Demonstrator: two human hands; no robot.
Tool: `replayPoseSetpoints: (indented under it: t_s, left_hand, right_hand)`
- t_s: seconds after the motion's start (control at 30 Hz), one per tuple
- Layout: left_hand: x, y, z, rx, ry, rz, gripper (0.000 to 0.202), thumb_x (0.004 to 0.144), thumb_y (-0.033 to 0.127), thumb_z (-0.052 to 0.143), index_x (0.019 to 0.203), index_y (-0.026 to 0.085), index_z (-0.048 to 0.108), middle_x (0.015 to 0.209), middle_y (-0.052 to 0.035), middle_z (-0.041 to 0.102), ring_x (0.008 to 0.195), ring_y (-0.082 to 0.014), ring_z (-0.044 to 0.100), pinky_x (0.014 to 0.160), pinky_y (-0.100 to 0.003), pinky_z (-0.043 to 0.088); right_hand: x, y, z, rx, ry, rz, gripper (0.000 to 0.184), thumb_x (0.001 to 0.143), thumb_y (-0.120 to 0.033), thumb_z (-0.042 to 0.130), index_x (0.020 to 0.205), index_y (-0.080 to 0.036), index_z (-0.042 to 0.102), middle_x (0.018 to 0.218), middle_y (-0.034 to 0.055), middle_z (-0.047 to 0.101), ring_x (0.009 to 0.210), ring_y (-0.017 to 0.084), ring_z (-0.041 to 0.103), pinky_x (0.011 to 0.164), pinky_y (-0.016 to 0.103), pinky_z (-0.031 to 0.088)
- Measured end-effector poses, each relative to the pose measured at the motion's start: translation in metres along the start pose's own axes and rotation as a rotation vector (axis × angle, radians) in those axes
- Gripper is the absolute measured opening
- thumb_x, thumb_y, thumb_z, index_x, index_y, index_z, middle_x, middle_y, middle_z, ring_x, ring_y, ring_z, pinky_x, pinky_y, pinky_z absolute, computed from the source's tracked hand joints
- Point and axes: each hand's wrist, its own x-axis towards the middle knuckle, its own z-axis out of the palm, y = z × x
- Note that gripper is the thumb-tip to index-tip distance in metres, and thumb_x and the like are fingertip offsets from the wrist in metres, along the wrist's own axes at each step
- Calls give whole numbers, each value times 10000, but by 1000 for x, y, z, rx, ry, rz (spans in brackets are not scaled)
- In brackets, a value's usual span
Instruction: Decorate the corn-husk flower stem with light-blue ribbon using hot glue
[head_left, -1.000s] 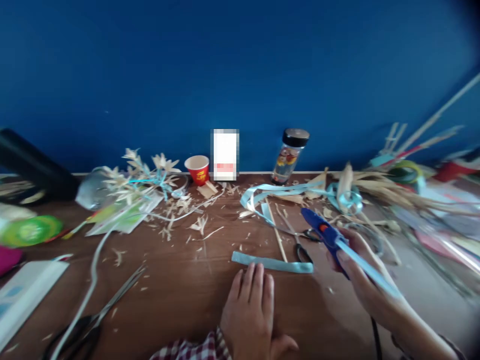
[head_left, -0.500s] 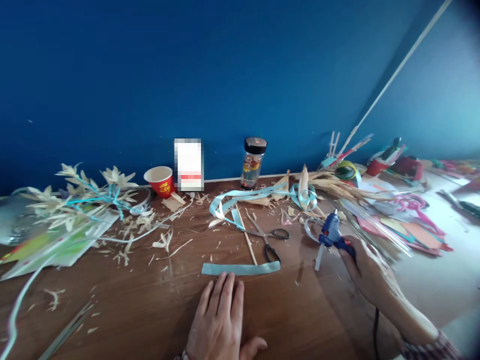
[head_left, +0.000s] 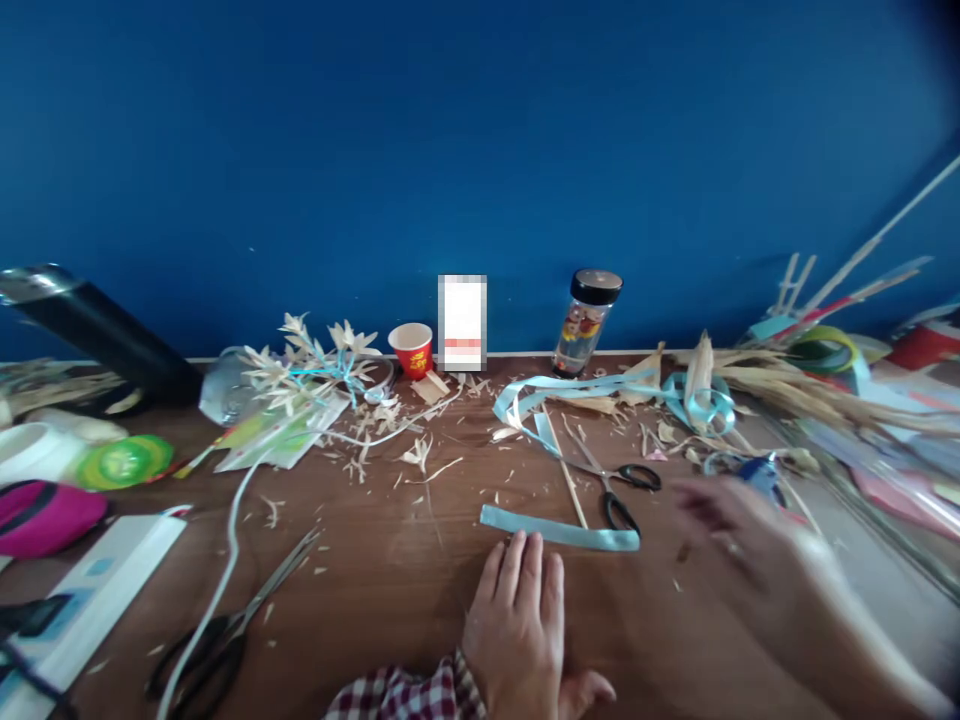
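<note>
My left hand lies palm down on the table with its fingers stretched out. Its fingertips touch the near edge of a pale blue ribbon strip. My right hand is over the table at the right, its fingers smeared by motion. Just behind it a blue hot glue gun is partly hidden. Black-handled scissors lie open past the strip, beside a thin wooden stick. Further back is a loose length of light blue ribbon.
Along the wall stand a red paper cup, a lidded jar and husk flowers. A second pair of scissors, a white cable and a power strip are at the left. Dried husks lie at the right.
My right hand has let go of the glue gun, which now rests on the table, and has moved away from it. The view has turned left. My left hand stays by the strip.
</note>
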Motion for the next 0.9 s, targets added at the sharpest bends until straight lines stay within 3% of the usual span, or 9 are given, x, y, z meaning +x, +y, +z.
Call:
replayPoseSetpoints:
  t_s: [0.07, 0.17, 0.2, 0.27, 0.37, 0.47, 0.67, 0.9]
  left_hand:
    - [1, -1, -10, -1, -5, 24, 831, 712, 744, 375, 1169, 78, 571, 1247, -202, 568, 1163, -345, 479, 956, -449, 341]
    - [0, -15, -32, -40, -74, -30, 553, 742, 580, 539, 1074, 146, 624, 1122, -129, 657, 990, -298, 594, 881, -419, 411]
    - [-1, -24, -40, -43, -101, -137, 419, 764, 485, 573, 1039, 176, 637, 1019, -91, 692, 872, -262, 628, 808, -389, 443]
    - [-3, -47, -56, -19, -262, -376, 259, 842, 302, 515, 1065, 223, 620, 911, -53, 692, 722, -210, 636, 636, -327, 450]
    - [-6, -80, -70, 1, -312, -694, 224, 873, 287, 456, 991, 224, 635, 857, -53, 682, 750, -215, 640, 581, -291, 413]
    - [-3, -100, -66, -103, -323, -856, 239, 841, 353, 497, 965, 213, 647, 815, -50, 699, 740, -213, 647, 599, -282, 398]
    - [17, -113, -40, -198, -282, -934, 301, 772, 470, 536, 813, 209, 680, 671, -43, 677, 634, -195, 609, 549, -269, 337]
    - [24, -131, -27, -297, -232, -991, 161, 718, 279, 562, 604, 197, 641, 549, -22, 616, 573, -176, 560, 552, -278, 331]
  right_hand:
    - [23, -38, 31, 65, -260, -137, 169, 887, -242, 449, 1011, -235, 563, 960, 71, 636, 833, 204, 628, 704, 309, 500]
    - [46, -69, 74, 11, -437, -206, 125, 868, -200, 482, 894, -183, 603, 882, 68, 647, 793, 194, 633, 700, 293, 487]
    - [50, -73, 84, -36, -465, -210, 104, 851, -205, 513, 883, -173, 606, 878, 74, 648, 774, 200, 635, 681, 295, 481]
    - [53, -75, 95, -124, -509, -192, 69, 827, -198, 552, 853, -168, 609, 859, 75, 653, 752, 208, 639, 653, 291, 462]
    - [54, -72, 96, -178, -575, -164, 67, 834, -196, 546, 809, -183, 608, 818, 62, 665, 741, 213, 643, 628, 283, 429]
    - [53, -69, 93, -157, -597, -162, 117, 859, -194, 502, 794, -188, 599, 807, 60, 666, 734, 207, 639, 610, 277, 406]
    - [56, -63, 89, 214, -531, -188, 121, 836, -178, 504, 728, -194, 555, 722, 14, 632, 660, 152, 584, 606, 255, 401]
    - [61, -56, 79, 789, -554, 79, 123, 837, -275, 522, 745, -203, 487, 596, -40, 558, 513, 98, 533, 487, 216, 398]
